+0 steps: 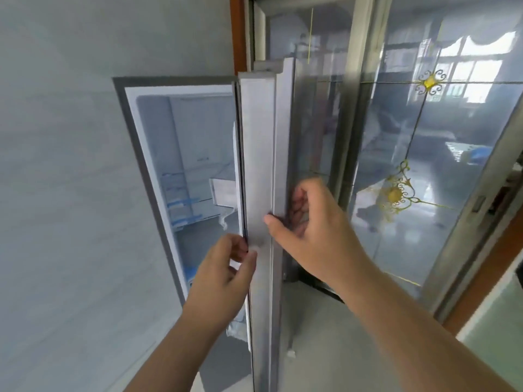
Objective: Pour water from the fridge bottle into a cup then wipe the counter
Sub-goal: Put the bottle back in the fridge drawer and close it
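Gripping that tall brushed-grey metal fridge door (260,176) by its edge, your left hand (223,267) pinches the inner side and your right hand (311,230) wraps the outer side. Fingers could get nipped if it swings shut, and the smooth metal offers little friction. White glossy plastic fridge interior (195,154) shows clear shelves; can't spot the bottle, cup or counter.

Fridge door (259,176): edge-on before you, open.
Fridge interior (195,154): left of it.
Glass door (424,154): right, behind.
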Tool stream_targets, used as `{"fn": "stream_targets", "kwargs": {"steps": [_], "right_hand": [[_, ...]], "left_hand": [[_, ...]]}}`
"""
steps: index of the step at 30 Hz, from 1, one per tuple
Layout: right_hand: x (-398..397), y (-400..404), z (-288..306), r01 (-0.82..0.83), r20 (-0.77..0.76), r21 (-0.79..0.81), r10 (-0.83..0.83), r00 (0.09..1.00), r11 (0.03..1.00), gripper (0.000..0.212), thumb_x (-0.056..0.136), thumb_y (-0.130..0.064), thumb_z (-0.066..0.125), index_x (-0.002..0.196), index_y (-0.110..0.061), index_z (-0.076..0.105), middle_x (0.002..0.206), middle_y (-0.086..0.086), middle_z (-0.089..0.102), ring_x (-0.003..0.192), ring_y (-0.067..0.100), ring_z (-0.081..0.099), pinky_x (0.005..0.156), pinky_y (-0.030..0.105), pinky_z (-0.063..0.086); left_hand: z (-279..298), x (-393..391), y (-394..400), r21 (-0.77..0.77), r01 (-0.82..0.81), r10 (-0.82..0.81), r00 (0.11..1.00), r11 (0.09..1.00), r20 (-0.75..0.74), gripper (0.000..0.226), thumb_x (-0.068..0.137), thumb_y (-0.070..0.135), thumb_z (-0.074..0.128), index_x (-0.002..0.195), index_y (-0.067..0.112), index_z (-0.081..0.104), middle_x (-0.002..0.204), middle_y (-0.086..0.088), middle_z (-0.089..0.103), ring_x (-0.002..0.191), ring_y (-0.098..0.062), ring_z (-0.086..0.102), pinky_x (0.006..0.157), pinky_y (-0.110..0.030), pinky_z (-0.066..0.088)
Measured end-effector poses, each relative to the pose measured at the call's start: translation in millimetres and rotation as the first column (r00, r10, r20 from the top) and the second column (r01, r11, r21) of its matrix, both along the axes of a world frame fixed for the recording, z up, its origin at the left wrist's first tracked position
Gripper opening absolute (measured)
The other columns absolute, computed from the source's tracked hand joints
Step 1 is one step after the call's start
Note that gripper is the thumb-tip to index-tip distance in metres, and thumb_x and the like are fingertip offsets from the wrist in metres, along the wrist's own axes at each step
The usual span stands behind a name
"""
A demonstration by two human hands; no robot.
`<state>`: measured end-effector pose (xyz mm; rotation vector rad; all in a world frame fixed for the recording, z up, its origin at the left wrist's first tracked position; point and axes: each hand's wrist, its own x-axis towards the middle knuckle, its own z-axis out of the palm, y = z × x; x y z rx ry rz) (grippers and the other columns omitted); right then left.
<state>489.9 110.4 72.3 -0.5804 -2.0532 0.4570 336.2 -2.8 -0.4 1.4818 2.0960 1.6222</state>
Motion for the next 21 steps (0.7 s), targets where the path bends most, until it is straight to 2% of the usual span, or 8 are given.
{"fn": "stream_targets", "kwargs": {"steps": [3,6,7,9,11,13,16,21], "right_hand": [[-46,-7,-3,-0.142,-0.037,0.007,0.142,0.989,0.990,0.035,0.089,-0.038,0.072,0.113,-0.026,0.049,0.099,-0.012,0.053,0.083,0.008,0.061,0.069,0.021,0.057],[-81,-4,-5,-0.214,0.010,0.006,0.214,0.977,0.977,0.035,0.094,-0.032,0.062,0.128,-0.025,0.055,0.121,-0.017,0.051,0.105,0.003,0.063,0.084,0.019,0.059],[-91,-2,-5,-0.220,0.059,0.006,0.220,0.974,0.975,0.041,0.096,-0.032,0.059,0.137,-0.028,0.053,0.132,-0.020,0.048,0.114,0.003,0.061,0.088,0.018,0.058],[-114,4,-6,-0.210,0.205,0.046,0.196,0.959,0.977,0.055,0.099,-0.033,0.053,0.153,-0.034,0.042,0.156,-0.022,0.037,0.130,0.005,0.054,0.100,0.026,0.055],[-141,8,-6,-0.175,0.350,0.120,0.123,0.929,0.977,0.061,0.102,-0.037,0.047,0.161,-0.036,0.030,0.169,-0.023,0.019,0.140,0.008,0.047,0.102,0.032,0.052],[-167,13,-5,-0.142,0.445,0.173,0.051,0.894,0.975,0.063,0.104,-0.040,0.044,0.164,-0.033,0.023,0.173,-0.020,0.006,0.148,0.011,0.039,0.102,0.034,0.050],[-202,19,-4,-0.107,0.505,0.211,-0.014,0.863,0.972,0.066,0.106,-0.043,0.041,0.166,-0.027,0.018,0.174,-0.014,0.001,0.156,0.009,0.025,0.106,0.033,0.046],[-254,26,-11,-0.063,0.628,0.150,-0.046,0.777,0.987,0.074,0.107,-0.049,0.038,0.167,-0.019,0.006,0.175,-0.006,-0.002,0.160,0.008,0.005,0.121,0.038,0.033]], "left_hand": [[-3,-31,-12,-0.012,-0.117,0.117,0.993,0.993,0.016,0.038,0.091,0.063,0.058,0.117,0.036,0.058,0.112,0.019,0.063,0.101,0.003,0.062,0.074,-0.010,0.048],[-9,-61,-22,-0.051,-0.176,0.178,0.983,0.983,0.035,0.066,0.083,0.075,0.058,0.137,0.037,0.047,0.127,0.020,0.051,0.112,0.002,0.059,0.082,-0.015,0.051],[-12,-70,-23,-0.053,-0.199,0.201,0.979,0.979,0.035,0.066,0.084,0.071,0.062,0.139,0.038,0.044,0.129,0.020,0.046,0.113,0.000,0.059,0.081,-0.014,0.051],[-18,-91,-20,-0.059,-0.238,0.240,0.971,0.969,0.021,0.060,0.089,0.058,0.071,0.138,0.038,0.041,0.129,0.020,0.042,0.114,0.002,0.057,0.077,-0.008,0.049],[-19,-117,-12,-0.079,-0.246,0.248,0.968,0.966,0.021,0.057,0.093,0.048,0.073,0.139,0.033,0.044,0.128,0.018,0.044,0.113,0.009,0.055,0.072,-0.001,0.047],[-16,-147,0,-0.082,-0.280,0.283,0.959,0.956,0.027,0.049,0.096,0.041,0.072,0.137,0.028,0.049,0.127,0.014,0.051,0.104,0.013,0.056,0.068,-0.003,0.046],[-8,-195,16,-0.089,-0.349,0.352,0.936,0.933,0.020,0.029,0.099,0.034,0.070,0.122,0.023,0.057,0.118,0.008,0.062,0.088,0.012,0.060,0.067,-0.007,0.042],[-10,-256,34,-0.103,-0.360,0.360,0.933,0.927,-0.020,0.020,0.102,0.029,0.065,0.119,0.018,0.062,0.114,0.004,0.066,0.093,-0.009,0.066,0.078,-0.025,0.046]]}}
